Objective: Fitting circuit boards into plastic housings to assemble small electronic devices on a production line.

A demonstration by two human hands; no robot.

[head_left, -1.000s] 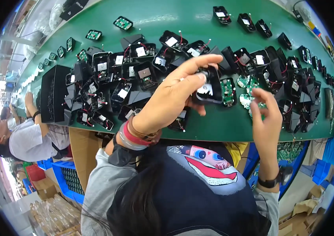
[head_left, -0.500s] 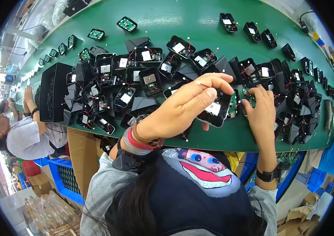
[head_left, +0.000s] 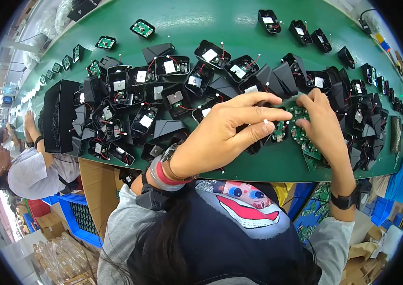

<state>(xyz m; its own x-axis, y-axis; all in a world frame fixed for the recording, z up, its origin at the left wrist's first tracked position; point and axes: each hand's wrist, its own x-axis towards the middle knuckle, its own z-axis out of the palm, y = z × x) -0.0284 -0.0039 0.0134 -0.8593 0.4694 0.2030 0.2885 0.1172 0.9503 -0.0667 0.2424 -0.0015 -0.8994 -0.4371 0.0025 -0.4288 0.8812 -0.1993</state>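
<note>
My left hand (head_left: 232,128) reaches in over the bench, its thumb and index finger close together. A small white plug (head_left: 266,122) shows by the thumb tip. Below this hand lies the dark edge of a black plastic housing (head_left: 254,149), mostly covered by my palm; the lower fingers are hidden around it. Just to the right, my right hand (head_left: 321,121) is curled over a group of green circuit boards (head_left: 311,151), with thumb and fingertips at the edge of one board (head_left: 299,113). Another small board (head_left: 279,135) sits between the hands.
Many black housings (head_left: 173,65) with red wires and white plugs crowd the green bench (head_left: 201,28). A large black box (head_left: 60,116) stands at left, near a co-worker (head_left: 30,166). Blue crates (head_left: 79,216) and a cardboard box (head_left: 96,187) are below the bench edge.
My left hand has turned over the housing, so its white-labelled face is now covered. The right hand has shifted slightly right, exposing more green circuit boards below it.
</note>
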